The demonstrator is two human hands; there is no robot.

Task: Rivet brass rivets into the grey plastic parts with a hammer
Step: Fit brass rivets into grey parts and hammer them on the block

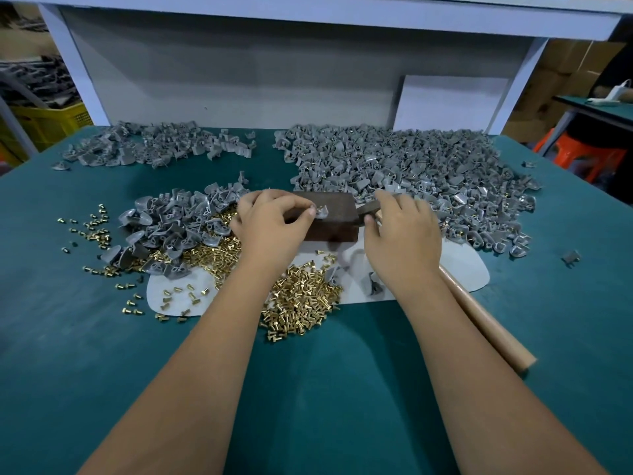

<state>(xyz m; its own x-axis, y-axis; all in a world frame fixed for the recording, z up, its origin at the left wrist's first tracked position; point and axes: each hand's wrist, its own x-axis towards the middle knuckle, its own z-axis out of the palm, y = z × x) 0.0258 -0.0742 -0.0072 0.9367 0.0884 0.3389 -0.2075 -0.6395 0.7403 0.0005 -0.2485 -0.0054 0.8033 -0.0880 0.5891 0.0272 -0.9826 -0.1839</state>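
Brown and dark, the metal block (pixel 325 217) is sitting on a white sheet (pixel 459 265) on the green tabletop (pixel 308 389), and I am holding my left hand (pixel 270 217) over its near left corner, fingers (pixel 310 211) pinching a small grey plastic part (pixel 322 211) with a brass rivet in it on the block's top. My right hand (pixel 400 231) is curling round the hammer (pixel 486 323) just under its head, the wooden handle trailing back beside my forearm. Loose brass rivets (pixel 301 299) are lying heaped between my arms. Grey part piles are lying left (pixel 178 224), far left (pixel 154 145) and right (pixel 411 166).
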